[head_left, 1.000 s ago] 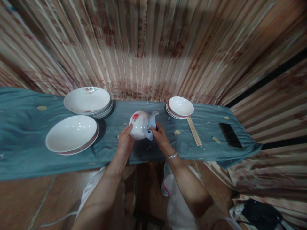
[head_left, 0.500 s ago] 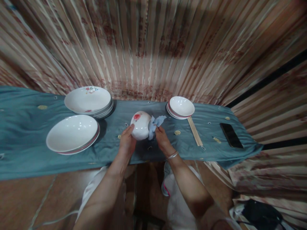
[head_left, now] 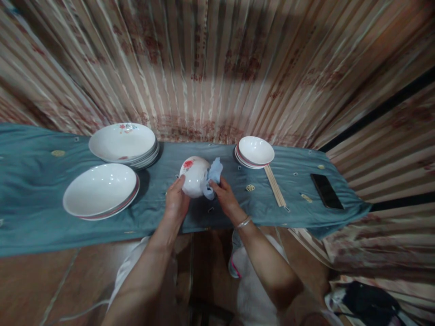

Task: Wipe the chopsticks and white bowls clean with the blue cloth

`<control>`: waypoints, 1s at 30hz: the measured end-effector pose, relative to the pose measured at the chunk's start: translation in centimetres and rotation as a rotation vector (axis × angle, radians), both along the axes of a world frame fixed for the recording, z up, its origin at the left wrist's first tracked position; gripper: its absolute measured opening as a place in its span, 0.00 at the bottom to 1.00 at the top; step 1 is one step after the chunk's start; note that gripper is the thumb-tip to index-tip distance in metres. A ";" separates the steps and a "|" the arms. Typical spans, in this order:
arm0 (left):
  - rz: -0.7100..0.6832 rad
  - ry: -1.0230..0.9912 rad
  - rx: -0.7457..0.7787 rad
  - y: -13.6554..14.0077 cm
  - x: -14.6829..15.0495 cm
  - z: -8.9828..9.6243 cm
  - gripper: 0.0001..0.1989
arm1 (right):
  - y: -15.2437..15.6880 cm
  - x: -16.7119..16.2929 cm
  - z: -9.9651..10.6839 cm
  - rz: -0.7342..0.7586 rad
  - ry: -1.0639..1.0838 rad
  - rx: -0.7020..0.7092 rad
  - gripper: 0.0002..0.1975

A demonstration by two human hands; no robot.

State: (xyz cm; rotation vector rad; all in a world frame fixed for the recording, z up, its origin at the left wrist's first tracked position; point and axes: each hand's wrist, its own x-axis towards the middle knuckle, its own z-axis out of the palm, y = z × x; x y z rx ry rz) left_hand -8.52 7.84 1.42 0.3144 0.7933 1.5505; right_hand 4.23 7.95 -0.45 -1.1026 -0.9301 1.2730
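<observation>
A white bowl (head_left: pixel 195 179) with a red flower on its outside is tilted on its side above the table, its outer wall facing up. My left hand (head_left: pixel 176 199) grips its left side, thumb on the outer wall. My right hand (head_left: pixel 224 195) is closed on a light blue cloth (head_left: pixel 214 174), which lies against the bowl's right side at the rim. The bowl's inside is hidden from view.
On the blue tablecloth (head_left: pixel 163 217), stacked white plates (head_left: pixel 122 142) and large bowls (head_left: pixel 102 190) stand at left. Small stacked bowls (head_left: pixel 255 151), wooden chopsticks (head_left: pixel 275 185) and a black phone (head_left: pixel 326 191) are at right. A patterned curtain (head_left: pixel 210 68) hangs behind.
The bowl and both hands have shifted slightly left. My right hand has brought the blue cloth closer in against the bowl, and the cloth now stands more upright.
</observation>
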 end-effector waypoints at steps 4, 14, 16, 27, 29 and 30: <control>-0.031 0.005 -0.001 -0.2 0.3 0.1 0.12 | 0.2 0.0 -0.4 -0.021 -0.148 0.043 0.23; -0.087 0.101 0.051 -0.7 1.6 0.4 0.13 | -0.9 -0.6 0.6 -0.177 -0.990 0.473 0.32; -0.105 0.119 0.068 -0.9 1.6 0.2 0.13 | -1.1 -0.7 1.0 -0.149 -1.139 0.550 0.31; -0.136 0.318 0.123 -1.7 1.2 -1.0 0.12 | -1.3 -0.2 3.3 -0.042 -1.227 0.672 0.24; -0.140 0.306 0.120 -1.8 1.4 -0.9 0.13 | -1.0 0.2 3.4 -0.050 -1.158 0.658 0.24; -0.147 0.291 0.121 -1.8 1.5 -0.9 0.14 | -0.8 0.3 3.5 -0.053 -1.121 0.651 0.23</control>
